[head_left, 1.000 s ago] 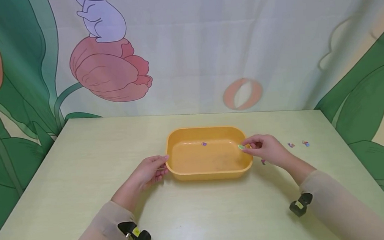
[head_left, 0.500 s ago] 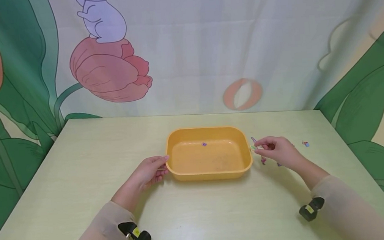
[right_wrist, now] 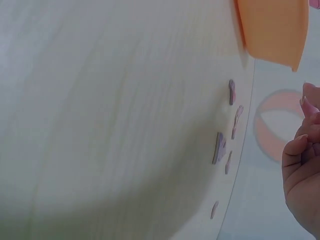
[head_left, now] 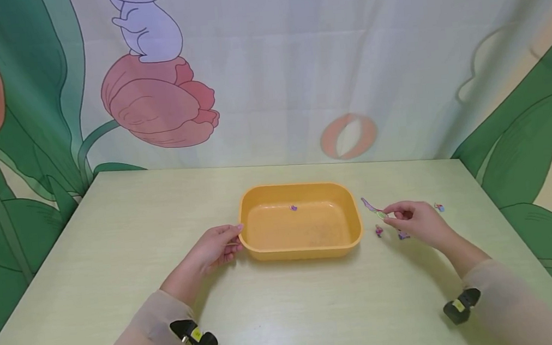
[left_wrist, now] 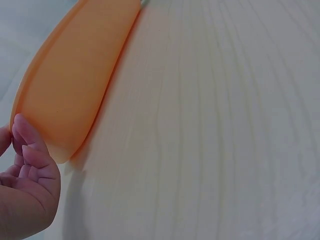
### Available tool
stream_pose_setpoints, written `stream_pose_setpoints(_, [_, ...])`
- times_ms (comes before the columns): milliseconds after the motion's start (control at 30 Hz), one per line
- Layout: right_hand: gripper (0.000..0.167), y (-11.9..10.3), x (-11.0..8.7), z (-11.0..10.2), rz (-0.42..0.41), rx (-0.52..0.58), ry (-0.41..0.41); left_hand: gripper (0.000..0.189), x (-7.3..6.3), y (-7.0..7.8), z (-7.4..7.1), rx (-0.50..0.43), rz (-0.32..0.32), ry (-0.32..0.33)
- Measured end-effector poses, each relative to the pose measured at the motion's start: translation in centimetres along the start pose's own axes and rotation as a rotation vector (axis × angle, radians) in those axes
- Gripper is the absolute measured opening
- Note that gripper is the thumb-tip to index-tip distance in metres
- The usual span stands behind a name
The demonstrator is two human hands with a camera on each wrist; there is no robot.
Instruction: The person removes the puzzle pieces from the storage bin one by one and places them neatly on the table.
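Observation:
My left hand (head_left: 216, 248) grips the left rim of a yellow-orange plastic basin (head_left: 307, 252), thumb on top and fingers below; the left wrist view shows the basin's outer wall (left_wrist: 75, 75) beside the fingers. My right hand (head_left: 415, 221) is right of the basin, pinching a small pale-green flat piece (head_left: 381, 215) between thumb and fingertips. A curved purple piece (head_left: 367, 204) lies just beyond it. Under and beside the hand lie a pink-purple piece (head_left: 378, 231) and a purple one (head_left: 403, 235). Inside the basin is one small purple piece (head_left: 293, 207).
Another small colourful piece (head_left: 439, 207) lies farther right on the pale wooden table (head_left: 288, 314). Several flat pieces show in the right wrist view, including a purple one (right_wrist: 218, 148). A printed curtain (head_left: 267, 74) hangs behind the table's back edge.
My right hand has moved from over the basin's right rim out to the right, still pinching the green piece, uncovering the purple pieces on the table. My left hand and the basin stay put.

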State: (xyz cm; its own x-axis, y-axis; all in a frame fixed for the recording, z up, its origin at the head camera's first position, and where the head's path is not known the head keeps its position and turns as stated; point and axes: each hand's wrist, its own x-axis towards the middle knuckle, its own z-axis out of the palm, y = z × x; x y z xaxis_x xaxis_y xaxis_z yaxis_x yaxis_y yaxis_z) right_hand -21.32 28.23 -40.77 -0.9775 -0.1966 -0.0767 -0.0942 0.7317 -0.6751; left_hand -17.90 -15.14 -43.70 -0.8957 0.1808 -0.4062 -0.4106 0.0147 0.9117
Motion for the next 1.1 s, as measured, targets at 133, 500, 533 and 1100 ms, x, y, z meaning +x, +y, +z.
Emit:
stream_pose_setpoints(133, [0.031,0.8,-0.2,-0.4,0.011,-0.010,0.003,0.037,0.0,0.0,0.0,-0.007,0.004,-0.006])
stream_pose_setpoints(500, [0.035,3.4,-1.0,-1.8,0.035,-0.063,0.020,0.028,0.0,-0.2,0.3,0.004,0.006,-0.025])
stream_pose_setpoints(533, [0.036,3.6,-1.0,-1.9,0.048,-0.071,0.022,0.027,0.0,-0.2,0.4,0.008,0.006,-0.029])
stream_pose_setpoints(1100, [0.039,7.9,-1.5,-3.1,0.152,-0.087,-0.021,0.030,0.4,0.3,-0.3,0.200,0.104,0.068])
